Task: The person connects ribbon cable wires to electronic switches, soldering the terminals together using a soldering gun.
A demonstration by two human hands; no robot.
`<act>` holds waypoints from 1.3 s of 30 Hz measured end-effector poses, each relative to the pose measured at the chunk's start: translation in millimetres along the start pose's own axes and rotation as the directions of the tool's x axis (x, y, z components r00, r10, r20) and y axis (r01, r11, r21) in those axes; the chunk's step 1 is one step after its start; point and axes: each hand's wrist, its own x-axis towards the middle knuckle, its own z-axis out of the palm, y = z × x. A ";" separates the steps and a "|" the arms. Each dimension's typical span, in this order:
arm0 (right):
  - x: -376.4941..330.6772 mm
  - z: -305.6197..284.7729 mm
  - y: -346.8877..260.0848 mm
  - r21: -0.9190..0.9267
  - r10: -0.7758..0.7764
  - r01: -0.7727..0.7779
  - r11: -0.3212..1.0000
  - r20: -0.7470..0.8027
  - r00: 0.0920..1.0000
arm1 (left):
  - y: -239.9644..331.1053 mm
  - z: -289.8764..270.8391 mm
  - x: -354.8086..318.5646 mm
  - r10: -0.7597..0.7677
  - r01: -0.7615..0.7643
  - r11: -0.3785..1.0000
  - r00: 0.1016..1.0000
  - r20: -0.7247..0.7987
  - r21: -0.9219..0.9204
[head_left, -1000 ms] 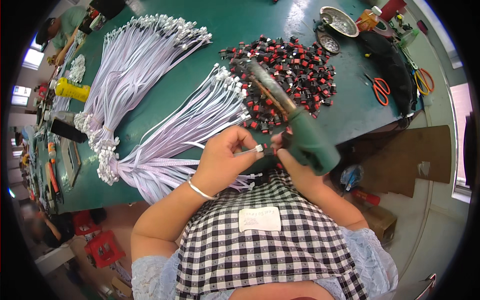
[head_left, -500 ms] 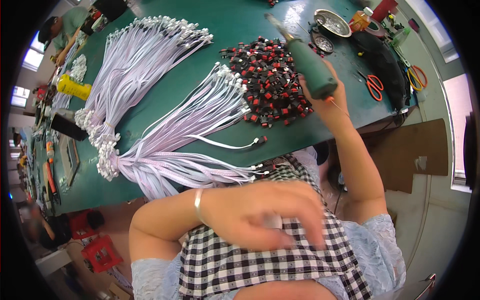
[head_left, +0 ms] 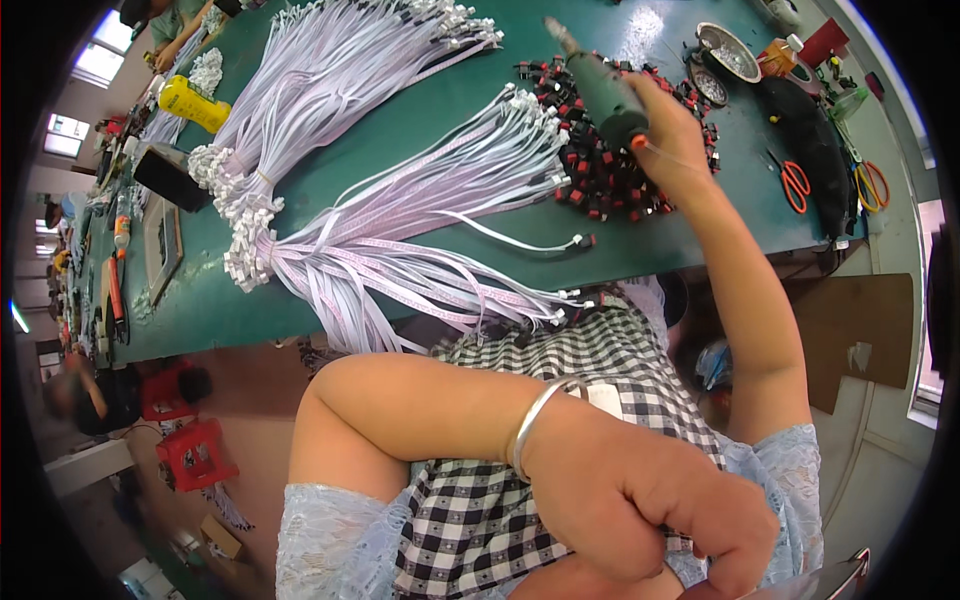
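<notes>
Green tool, clasped by right hand, is hovering over connectors, which dipping could scatter; hold unclear in left hand.

Light is coming through the windows at the left, which are glowing almost white. On the far part of the green counter, a pale glare is shining. The fisheye view is bending straight edges inside a black border, and the distant left background is looking soft.
</notes>
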 end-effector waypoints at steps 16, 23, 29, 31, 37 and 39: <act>-60.0 -95.3 -2.4 0.826 0.508 -0.307 0.474 0.028 0.861 | 22.0 -39.0 -39.4 -0.310 0.476 0.549 0.879 -0.361 0.687; -87.7 -74.7 -14.3 0.907 0.522 -0.318 0.276 0.136 0.842 | 61.3 -46.3 -125.9 0.038 0.586 -0.691 0.614 -0.789 0.423; -100.2 -68.2 -13.3 0.918 0.521 -0.354 0.176 0.218 0.825 | 62.3 -16.2 -134.2 -0.080 0.675 -0.592 0.495 -0.865 0.441; -101.4 -64.1 -12.6 0.906 0.530 -0.378 0.188 0.230 0.816 | 69.4 -21.8 -123.6 0.072 0.789 -0.530 0.406 -0.911 0.310; -103.3 -63.9 -18.6 0.906 0.547 -0.370 0.206 0.207 0.811 | 97.5 -84.7 -117.6 0.162 0.422 -0.887 0.667 -0.728 0.188; -105.8 -64.6 -17.2 0.909 0.550 -0.359 0.211 0.193 0.813 | 100.4 -88.1 -119.4 0.139 0.370 -0.916 0.653 -0.744 0.154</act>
